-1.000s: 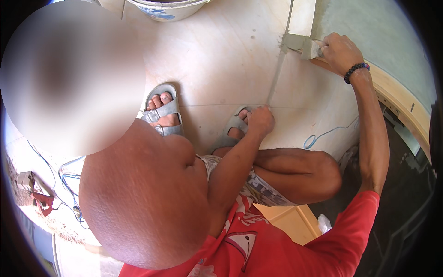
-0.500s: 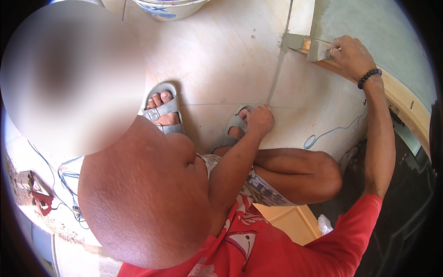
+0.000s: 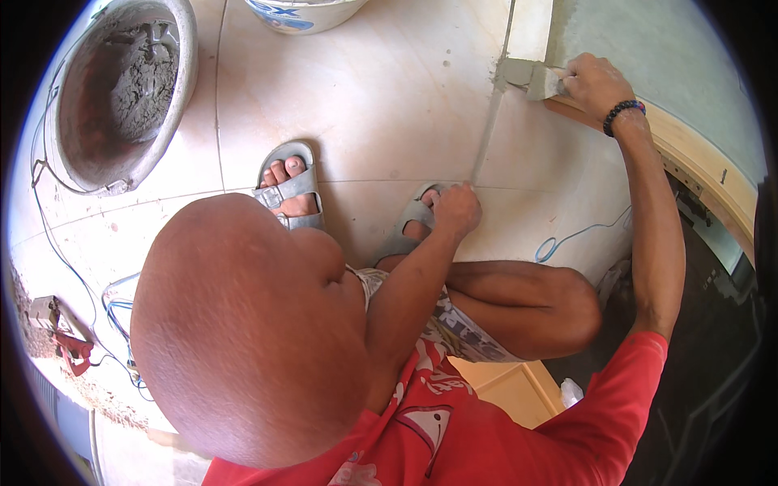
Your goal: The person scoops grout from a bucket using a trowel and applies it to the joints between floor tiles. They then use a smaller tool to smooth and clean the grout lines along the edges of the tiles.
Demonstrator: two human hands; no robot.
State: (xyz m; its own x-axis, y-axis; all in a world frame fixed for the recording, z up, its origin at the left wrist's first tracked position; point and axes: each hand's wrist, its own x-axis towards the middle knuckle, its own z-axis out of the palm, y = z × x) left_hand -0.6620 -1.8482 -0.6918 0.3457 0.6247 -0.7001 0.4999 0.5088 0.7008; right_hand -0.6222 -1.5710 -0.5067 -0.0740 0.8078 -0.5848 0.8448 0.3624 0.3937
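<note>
My right hand (image 3: 598,85), a dark beaded bracelet on its wrist, is closed around a putty knife (image 3: 545,83). The knife's flat blade rests at the edge of a small patch of wet grey mortar (image 3: 516,73), where floor tiles meet a wooden frame piece (image 3: 567,108). My left hand (image 3: 457,211) is curled into a fist beside my right sandal (image 3: 415,223), above the tiled floor. Its fingertips are turned under, so I cannot see what, if anything, they hold.
A bucket of grey mortar (image 3: 150,89) stands at the far left. A white tub (image 3: 308,16) sits at the top edge. A blue cord (image 3: 559,245) lies near my right knee. At the lower left are more cables and a red tool (image 3: 74,353).
My right hand has shifted left and slightly away from me, carrying the putty knife's blade onto the edge of the mortar patch. My left hand has stayed in place.
</note>
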